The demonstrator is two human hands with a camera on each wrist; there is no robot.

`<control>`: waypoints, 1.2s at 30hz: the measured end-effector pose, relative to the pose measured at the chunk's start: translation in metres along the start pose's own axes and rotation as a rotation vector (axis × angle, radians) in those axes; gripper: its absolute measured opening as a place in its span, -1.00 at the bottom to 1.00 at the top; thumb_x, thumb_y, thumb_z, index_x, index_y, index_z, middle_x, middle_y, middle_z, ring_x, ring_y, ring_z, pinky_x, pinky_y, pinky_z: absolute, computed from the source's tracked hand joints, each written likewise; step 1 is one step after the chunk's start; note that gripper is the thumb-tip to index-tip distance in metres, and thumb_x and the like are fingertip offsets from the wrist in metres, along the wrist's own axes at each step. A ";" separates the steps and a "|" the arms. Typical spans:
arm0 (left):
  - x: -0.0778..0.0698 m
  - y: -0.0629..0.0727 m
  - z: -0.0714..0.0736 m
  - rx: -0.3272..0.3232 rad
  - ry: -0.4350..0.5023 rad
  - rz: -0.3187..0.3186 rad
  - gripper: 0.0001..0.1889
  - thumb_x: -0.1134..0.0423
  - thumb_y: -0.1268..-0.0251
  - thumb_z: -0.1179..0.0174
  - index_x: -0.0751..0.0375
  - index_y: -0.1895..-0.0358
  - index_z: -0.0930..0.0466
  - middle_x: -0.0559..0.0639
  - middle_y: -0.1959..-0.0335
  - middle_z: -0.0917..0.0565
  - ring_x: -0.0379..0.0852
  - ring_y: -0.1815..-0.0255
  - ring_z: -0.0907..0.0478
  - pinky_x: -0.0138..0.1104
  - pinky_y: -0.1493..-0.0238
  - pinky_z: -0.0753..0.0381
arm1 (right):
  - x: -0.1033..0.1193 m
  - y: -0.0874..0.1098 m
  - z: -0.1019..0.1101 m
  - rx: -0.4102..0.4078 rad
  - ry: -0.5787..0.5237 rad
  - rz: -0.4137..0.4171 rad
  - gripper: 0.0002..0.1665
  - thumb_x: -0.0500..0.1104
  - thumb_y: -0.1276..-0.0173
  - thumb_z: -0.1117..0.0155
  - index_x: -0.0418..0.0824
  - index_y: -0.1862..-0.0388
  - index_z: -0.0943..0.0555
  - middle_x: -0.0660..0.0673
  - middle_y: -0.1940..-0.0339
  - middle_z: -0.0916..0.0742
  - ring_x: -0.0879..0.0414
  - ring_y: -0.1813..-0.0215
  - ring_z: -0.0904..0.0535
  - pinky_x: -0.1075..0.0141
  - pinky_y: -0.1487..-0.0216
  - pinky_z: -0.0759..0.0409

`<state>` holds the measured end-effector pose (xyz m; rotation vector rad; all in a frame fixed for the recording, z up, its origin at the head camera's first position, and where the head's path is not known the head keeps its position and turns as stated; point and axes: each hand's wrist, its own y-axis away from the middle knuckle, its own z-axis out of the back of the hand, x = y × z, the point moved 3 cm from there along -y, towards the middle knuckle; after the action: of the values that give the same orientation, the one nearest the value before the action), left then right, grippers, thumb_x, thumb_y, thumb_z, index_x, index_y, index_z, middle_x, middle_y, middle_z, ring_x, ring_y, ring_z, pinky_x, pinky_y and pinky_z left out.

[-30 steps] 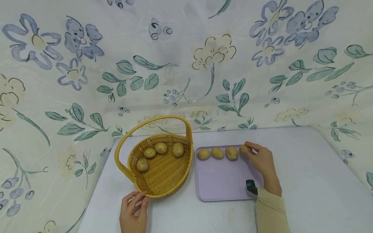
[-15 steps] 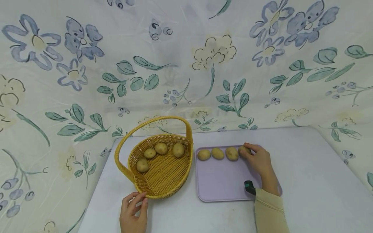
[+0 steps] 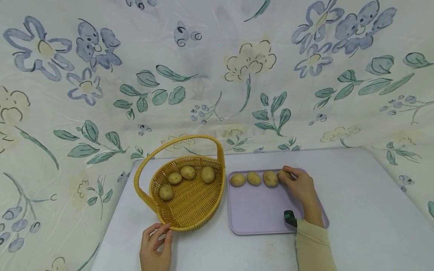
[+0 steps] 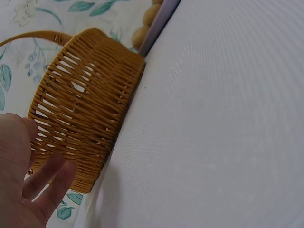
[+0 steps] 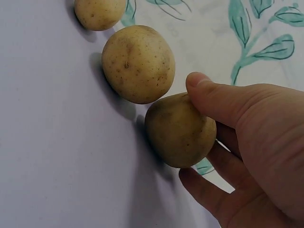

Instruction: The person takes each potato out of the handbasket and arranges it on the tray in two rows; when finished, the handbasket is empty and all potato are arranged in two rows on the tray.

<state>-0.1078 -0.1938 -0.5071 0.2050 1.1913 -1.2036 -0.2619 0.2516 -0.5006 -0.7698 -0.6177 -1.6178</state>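
From the right wrist we see the right hand (image 5: 263, 137) with its grip clamped on a potato (image 5: 178, 133), just beside another potato (image 5: 138, 64). From the left wrist we see the left hand (image 4: 14, 175) touching the wicker basket (image 4: 88, 104), its grip loosely apart. From the head we see the held potato ending a row at the far edge of the lilac tray (image 3: 254, 210), four potatoes (image 3: 188, 172) inside the basket.

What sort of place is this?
Probably a staged filming corner: a flowered sheet rises behind a pale table, and a black device sits at the wrist of the right hand.
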 end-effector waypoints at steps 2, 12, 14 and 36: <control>-0.001 0.000 0.000 0.001 -0.003 0.007 -0.76 0.63 -0.17 -0.36 0.34 0.12 -0.74 -0.43 0.06 -0.42 -0.67 0.16 -0.50 -0.74 0.32 -0.62 | 0.001 0.000 0.000 -0.002 -0.005 0.006 -0.42 0.02 -0.43 -0.38 -0.25 -0.31 -0.60 -0.32 -0.37 -0.61 -0.32 -0.47 -0.42 -0.15 -0.52 -0.42; 0.000 0.000 -0.001 0.003 0.014 0.003 -0.79 0.59 -0.20 -0.36 0.33 0.12 -0.75 -0.39 0.06 -0.44 -0.59 0.18 -0.55 -0.72 0.31 -0.64 | 0.008 0.006 0.009 -0.107 -0.033 -0.019 -0.40 0.01 -0.41 -0.42 -0.19 -0.35 -0.58 -0.33 -0.41 -0.56 -0.37 -0.36 -0.54 -0.14 -0.37 -0.60; -0.001 0.000 -0.001 0.005 0.001 0.005 -0.77 0.61 -0.17 -0.36 0.33 0.13 -0.75 -0.29 0.07 -0.48 -0.61 0.17 -0.53 -0.73 0.31 -0.63 | 0.011 0.008 0.012 -0.146 -0.052 -0.003 -0.42 -0.04 -0.39 -0.44 -0.19 -0.34 -0.60 -0.30 -0.38 -0.59 -0.32 -0.32 -0.58 -0.03 -0.31 -0.64; -0.006 -0.001 0.000 0.011 -0.034 0.025 -0.76 0.62 -0.16 -0.37 0.32 0.14 -0.75 -0.04 0.08 -0.53 -0.68 0.16 -0.46 -0.75 0.32 -0.60 | 0.097 0.027 0.010 0.081 -0.387 0.309 -0.48 -0.29 -0.26 -0.52 -0.33 -0.21 -0.67 -0.30 -0.21 -0.72 0.33 -0.16 -0.68 0.64 -0.15 -0.62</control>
<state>-0.1081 -0.1910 -0.5017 0.2067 1.1498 -1.1878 -0.2441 0.1932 -0.4201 -1.0731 -0.7894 -1.1628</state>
